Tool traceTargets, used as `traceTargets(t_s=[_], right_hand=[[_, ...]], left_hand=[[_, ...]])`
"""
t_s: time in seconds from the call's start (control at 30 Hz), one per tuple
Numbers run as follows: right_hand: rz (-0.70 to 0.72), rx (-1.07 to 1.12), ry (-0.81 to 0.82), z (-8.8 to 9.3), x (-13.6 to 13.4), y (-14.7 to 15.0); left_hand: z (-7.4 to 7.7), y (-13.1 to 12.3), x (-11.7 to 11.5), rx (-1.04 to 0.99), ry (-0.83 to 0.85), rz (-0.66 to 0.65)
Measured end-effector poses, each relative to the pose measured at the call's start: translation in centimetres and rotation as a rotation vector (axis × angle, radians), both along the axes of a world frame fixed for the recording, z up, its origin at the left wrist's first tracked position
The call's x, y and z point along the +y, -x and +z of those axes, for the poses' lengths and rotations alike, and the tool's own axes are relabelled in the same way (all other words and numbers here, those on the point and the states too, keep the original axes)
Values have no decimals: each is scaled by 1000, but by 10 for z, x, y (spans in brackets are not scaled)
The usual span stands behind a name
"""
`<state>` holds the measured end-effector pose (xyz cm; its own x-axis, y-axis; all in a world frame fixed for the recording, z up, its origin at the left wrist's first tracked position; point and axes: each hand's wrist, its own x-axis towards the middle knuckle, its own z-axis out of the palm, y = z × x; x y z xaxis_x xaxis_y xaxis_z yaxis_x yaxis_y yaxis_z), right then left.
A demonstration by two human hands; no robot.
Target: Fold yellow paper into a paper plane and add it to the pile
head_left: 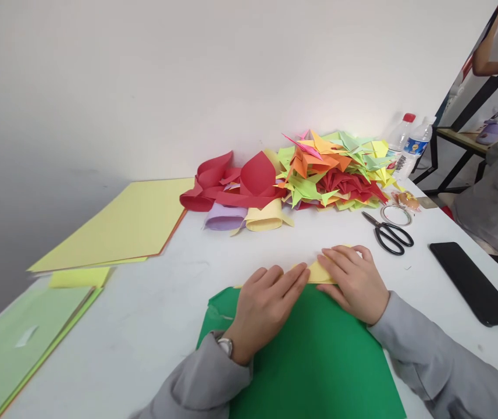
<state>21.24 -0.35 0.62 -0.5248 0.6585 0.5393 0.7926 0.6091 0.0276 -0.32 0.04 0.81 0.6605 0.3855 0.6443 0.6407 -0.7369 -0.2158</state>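
A folded strip of yellow paper [317,273] lies along the far edge of a green sheet [319,355] on the table. My left hand [269,302] is closed at the strip's left part, its fingers held together and fingertips pressing on the paper; its thumb is hidden. From the right, my right hand [354,282] grips the same strip, fingers bent over its top and thumb at its near edge. Both hands hide much of the strip. Beyond my right hand lie black-handled scissors [391,234] and a roll of clear tape [396,215].
Folded paper shapes [331,169] in many colours are heaped against the wall, beside red paper shapes [258,177]. Yellow sheets [118,227] and green sheets [22,337] lie left. Right are a black phone [473,282], plastic bottles [415,145] and another person's grey clothing [493,192].
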Motion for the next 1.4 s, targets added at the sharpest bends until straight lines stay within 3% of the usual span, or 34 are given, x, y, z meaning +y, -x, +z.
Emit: traceTargets(t_s=[0.57, 1.07, 1.23, 1.3, 1.4], right_hand=[[84, 154, -124, -8, 6, -4], [-31, 162, 200, -3, 3, -7], [-127, 568, 173, -6, 5, -4], [-158, 818, 288, -8, 4, 0], [-211, 1259, 584, -11, 0, 11]], left_hand=[[0, 1, 5, -97, 113, -26], [1, 6, 7, -98, 61, -26], [1, 12, 8, -164, -73, 53], [0, 12, 7, -154, -114, 69], [-2, 7, 5, -270, -86, 119]])
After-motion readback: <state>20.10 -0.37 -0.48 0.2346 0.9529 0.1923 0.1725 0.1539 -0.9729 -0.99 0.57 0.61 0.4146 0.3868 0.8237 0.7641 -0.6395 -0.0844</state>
